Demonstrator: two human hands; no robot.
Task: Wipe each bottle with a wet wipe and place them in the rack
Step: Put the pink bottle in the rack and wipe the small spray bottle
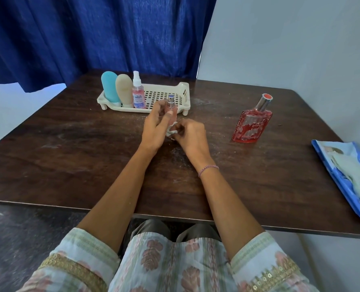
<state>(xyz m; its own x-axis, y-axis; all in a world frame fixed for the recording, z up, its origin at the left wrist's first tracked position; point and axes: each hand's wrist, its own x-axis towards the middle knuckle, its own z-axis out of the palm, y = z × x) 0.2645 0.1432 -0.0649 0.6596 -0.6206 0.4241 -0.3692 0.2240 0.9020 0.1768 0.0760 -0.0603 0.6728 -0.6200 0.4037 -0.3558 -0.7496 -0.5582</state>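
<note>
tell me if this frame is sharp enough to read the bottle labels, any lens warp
Head view: soft all over, so the label on the spray bottle in the rack is unreadable; wide-angle warp bends the table edges; lighting even, no glare.

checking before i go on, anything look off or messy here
Nothing is spilled or toppled. The table has whitish dusty smears near the rack, and a wipe hangs loose from the open pack at the right.

Dark brown wooden table [69,165] with a scuffed, dusty top, deep blue pleated fabric curtain [90,34] hanging behind it, plain pale grey wall [290,39] at right, dark speckled floor [17,239] below, soft even light
</note>
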